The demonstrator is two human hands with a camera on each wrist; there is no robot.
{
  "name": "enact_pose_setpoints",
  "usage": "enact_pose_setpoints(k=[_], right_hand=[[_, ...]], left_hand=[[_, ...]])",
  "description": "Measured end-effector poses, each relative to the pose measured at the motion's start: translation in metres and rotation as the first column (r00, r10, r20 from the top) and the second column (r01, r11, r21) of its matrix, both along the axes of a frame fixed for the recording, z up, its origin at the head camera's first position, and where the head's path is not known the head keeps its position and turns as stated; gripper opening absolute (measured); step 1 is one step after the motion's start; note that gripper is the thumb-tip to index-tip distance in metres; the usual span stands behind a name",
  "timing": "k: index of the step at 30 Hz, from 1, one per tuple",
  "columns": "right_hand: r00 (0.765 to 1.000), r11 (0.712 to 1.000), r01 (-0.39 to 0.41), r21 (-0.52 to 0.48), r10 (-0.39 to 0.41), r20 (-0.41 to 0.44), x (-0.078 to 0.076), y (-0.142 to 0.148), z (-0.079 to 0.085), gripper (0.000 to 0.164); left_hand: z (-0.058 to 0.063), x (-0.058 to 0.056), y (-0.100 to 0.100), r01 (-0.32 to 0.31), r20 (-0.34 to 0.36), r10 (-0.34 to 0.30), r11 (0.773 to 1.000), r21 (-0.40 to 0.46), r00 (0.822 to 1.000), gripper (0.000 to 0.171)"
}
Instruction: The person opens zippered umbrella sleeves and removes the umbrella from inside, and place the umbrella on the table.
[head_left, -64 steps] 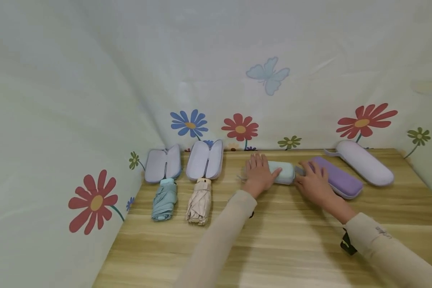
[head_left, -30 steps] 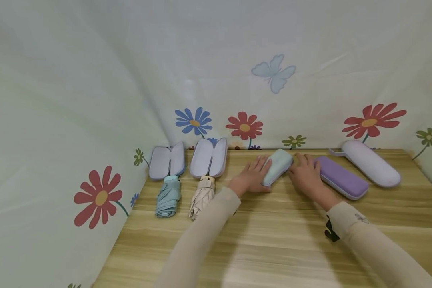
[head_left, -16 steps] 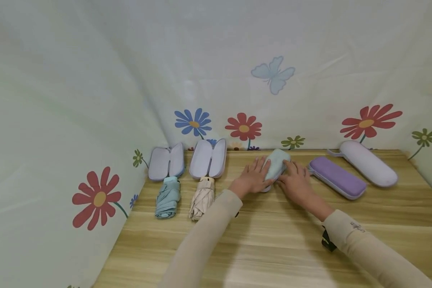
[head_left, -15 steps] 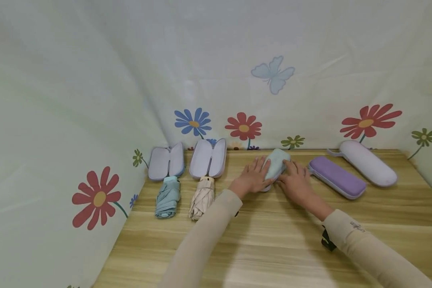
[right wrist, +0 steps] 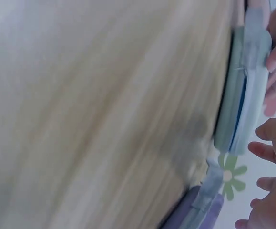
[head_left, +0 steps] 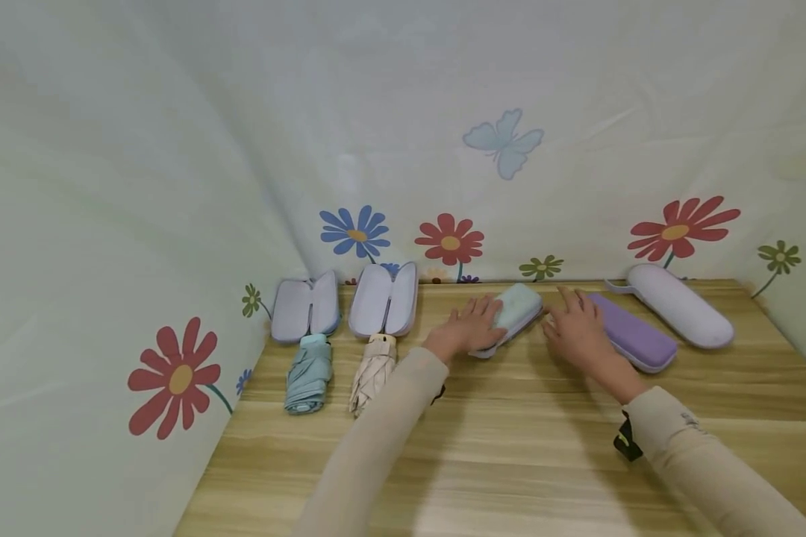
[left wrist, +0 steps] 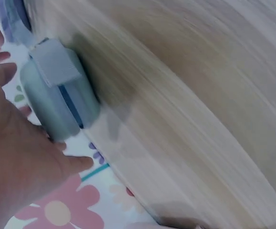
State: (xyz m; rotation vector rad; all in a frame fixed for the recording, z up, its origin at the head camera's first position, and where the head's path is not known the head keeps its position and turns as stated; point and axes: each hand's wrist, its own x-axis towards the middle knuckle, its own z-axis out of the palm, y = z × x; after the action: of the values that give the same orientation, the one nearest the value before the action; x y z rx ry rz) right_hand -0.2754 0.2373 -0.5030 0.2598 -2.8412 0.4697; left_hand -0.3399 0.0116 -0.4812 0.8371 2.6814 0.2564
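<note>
A mint-green zip case [head_left: 519, 306] lies slantwise near the back of the table, its lid down. In the left wrist view, a grey strap [left wrist: 56, 62] hangs over one end of this case, and a dark blue line runs along its side seam. My left hand [head_left: 469, 328] rests against the case's left side with fingers stretched out. To the right of it hovers my right hand [head_left: 580, 335], fingers spread and loosely bent, holding nothing. In the head view those fingers overlap the left end of a closed purple case [head_left: 634, 332].
A closed pale lilac case [head_left: 681, 306] lies at the back right. Two opened cases, one at the far left [head_left: 295, 313] and one beside it [head_left: 372, 298], have a folded teal umbrella [head_left: 308, 380] and a folded beige umbrella [head_left: 374, 373] in front. A flowered sheet [head_left: 403, 112] hangs behind.
The mint case has turned from lying sideways to a slant. My right hand, at the case's near side half a second ago, has moved right and off it; my left stays at the case.
</note>
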Motion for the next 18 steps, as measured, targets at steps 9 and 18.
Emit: enact_pose_setpoints(k=[9, 18], right_hand=[[0.999, 0.998, 0.022, -0.059, -0.024, -0.040, -0.002, 0.019, 0.008, 0.032], [0.999, 0.999, 0.027, -0.040, -0.027, -0.021, 0.000, 0.023, 0.011, 0.032]], left_hand=[[0.011, -0.006, 0.019, -0.033, -0.008, 0.033, 0.999, 0.001, 0.999, 0.071], [0.014, 0.016, 0.038, -0.060, -0.240, 0.020, 0.985, -0.161, 0.971, 0.047]])
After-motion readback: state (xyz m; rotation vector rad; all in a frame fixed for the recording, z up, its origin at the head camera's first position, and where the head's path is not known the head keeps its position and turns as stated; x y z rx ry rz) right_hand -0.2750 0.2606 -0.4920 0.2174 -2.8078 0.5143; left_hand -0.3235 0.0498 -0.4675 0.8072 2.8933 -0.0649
